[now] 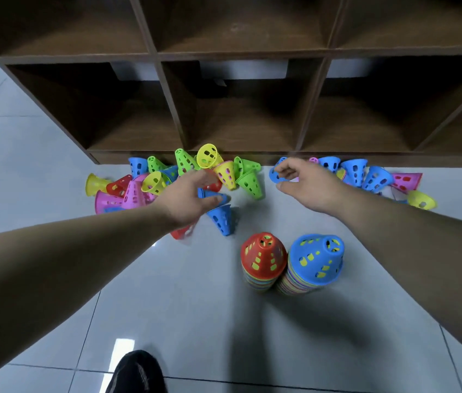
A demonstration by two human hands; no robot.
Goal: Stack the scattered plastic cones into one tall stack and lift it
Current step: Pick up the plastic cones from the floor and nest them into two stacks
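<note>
Two stacks of plastic cones stand on the floor, one with a red top [263, 252] and, touching its right side, one with a blue top [316, 259]. Loose cones in several colours lie along the foot of the shelf, in a left pile [150, 182] and a right group [366, 177]. My left hand [190, 197] reaches over the left pile, its fingers curled on a blue cone [221, 219]. A red cone [181, 232] shows under the wrist. My right hand [303, 185] pinches a small blue cone [274, 174] between thumb and fingers.
A dark wooden cubby shelf [235, 56] stands right behind the cones; its base board [337, 160] touches them. Grey floor tiles [195, 307] stretch towards me. My black shoe [136, 373] is at the bottom edge.
</note>
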